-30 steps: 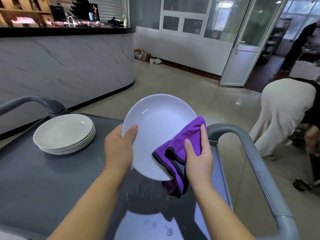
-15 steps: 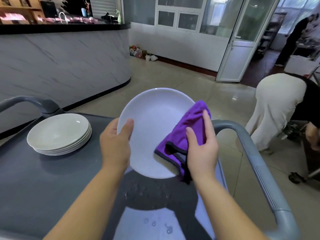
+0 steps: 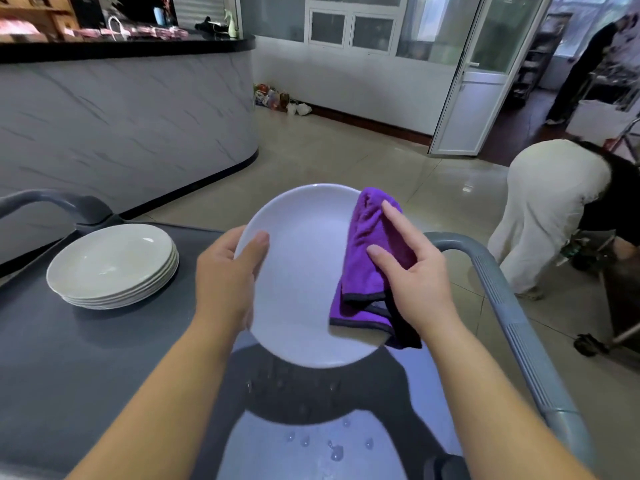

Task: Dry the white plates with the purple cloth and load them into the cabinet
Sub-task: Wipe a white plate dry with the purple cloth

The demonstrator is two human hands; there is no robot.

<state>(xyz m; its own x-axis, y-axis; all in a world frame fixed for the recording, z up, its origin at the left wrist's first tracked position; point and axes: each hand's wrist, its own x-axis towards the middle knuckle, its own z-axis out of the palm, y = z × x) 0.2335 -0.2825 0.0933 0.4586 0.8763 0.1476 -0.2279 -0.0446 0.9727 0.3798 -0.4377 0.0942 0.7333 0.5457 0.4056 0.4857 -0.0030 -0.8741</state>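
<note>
Plate held up over the grey cart (image 3: 104, 358), cloth on its right side.
Your left hand (image 3: 228, 271) grips the white plate (image 3: 304, 265) by its left rim, thumb on the face. Your right hand (image 3: 419, 271) clamps the purple cloth (image 3: 363, 265) over the right rim, thumb and forefinger straight on top, the other fingers hidden behind.

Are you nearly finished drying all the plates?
Not yet. Nothing looks put away: no cabinet is in view. Right now the left hand holds one white plate while the right hand presses the purple cloth on it. A stack of plates sits on the cart; I can't tell if those are dry.
</note>
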